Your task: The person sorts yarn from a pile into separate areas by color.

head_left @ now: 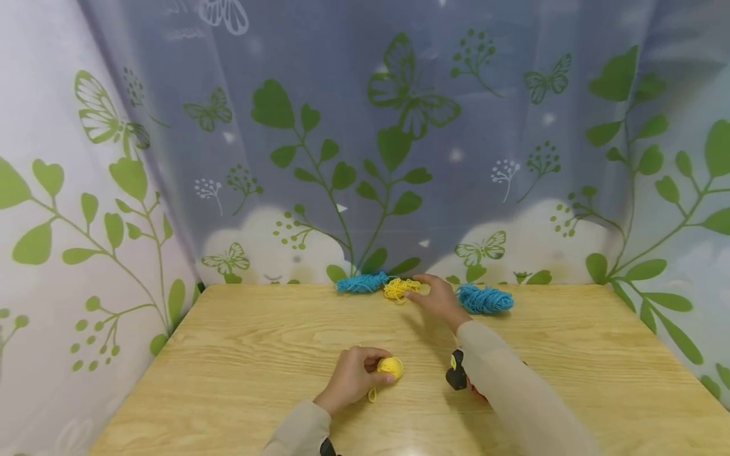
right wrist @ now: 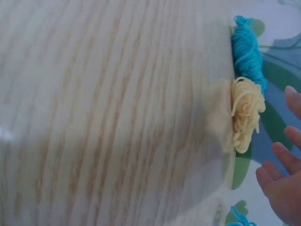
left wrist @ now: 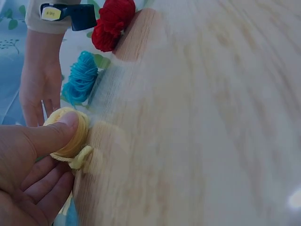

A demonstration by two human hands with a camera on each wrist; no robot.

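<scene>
1. The yellow yarn ball (head_left: 390, 367) sits over the near middle of the bench (head_left: 274, 342), between the thumb and fingers of the left-hand grip (head_left: 350, 381), which pinches it. The thumb presses on its wound face, probably to stop the turns slipping.
2. A short yarn loop (head_left: 372, 396) hangs from the ball's near side. Whether a strand joins the ball to the loose yarn farther off, I cannot tell.
3. That loose yarn, a yellow heap (head_left: 398, 289), lies tangled at the bench's far edge. Its slack coils would seem easy to snag or pull apart.
4. The right-hand grip (head_left: 438, 301) is just right of the heap, fingers spread, thumb apart, holding nothing visible. Contact with the yarn is unclear. The spread perhaps leaves room around the soft coils.
5. One blue skein (head_left: 362, 283) lies against the heap's left end; another blue bundle (head_left: 486, 299) lies right of the right hand. Both are along the far edge, which probably leaves the near bench free for handwork.
6. The left wrist view shows red yarn (left wrist: 112, 23) beyond a blue bundle; the right sleeve (head_left: 507, 386) seems to hide most of it from the head view.
7. Behind the far edge hangs a leaf-and-butterfly curtain (head_left: 319, 57).
</scene>
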